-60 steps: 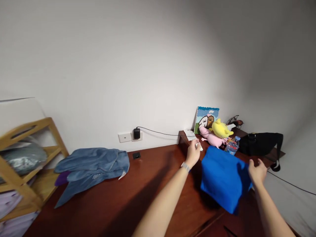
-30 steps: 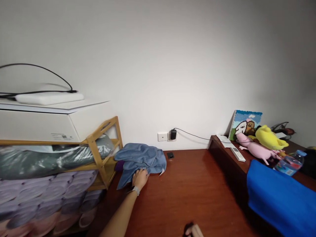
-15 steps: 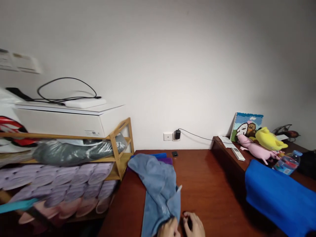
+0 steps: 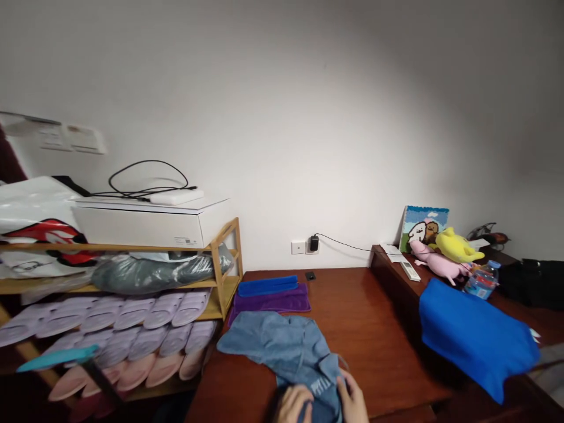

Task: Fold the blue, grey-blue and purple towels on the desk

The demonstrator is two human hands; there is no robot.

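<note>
A crumpled grey-blue towel (image 4: 286,343) with pale lettering near its front edge lies on the reddish-brown desk. My left hand (image 4: 293,404) is at the bottom of the view, its fingers curled over the near part of the towel. To its right, my right hand (image 4: 352,398) pinches the towel's right edge, thumb and fingers close together. Just behind the towel are a folded purple towel (image 4: 271,298) and a folded blue towel (image 4: 267,286).
A wooden rack (image 4: 218,282) on the left holds slippers (image 4: 158,309) and a white box (image 4: 141,226). On the raised surface at right, another blue towel (image 4: 473,335) hangs over the edge, near a water bottle (image 4: 482,281), plush toys (image 4: 456,245) and a remote (image 4: 410,271).
The grey-blue towel's far end has come nearer me, uncovering the folded blue and purple towels. My right hand, earlier beside the towel, now grips its edge. The view has shifted slightly left.
</note>
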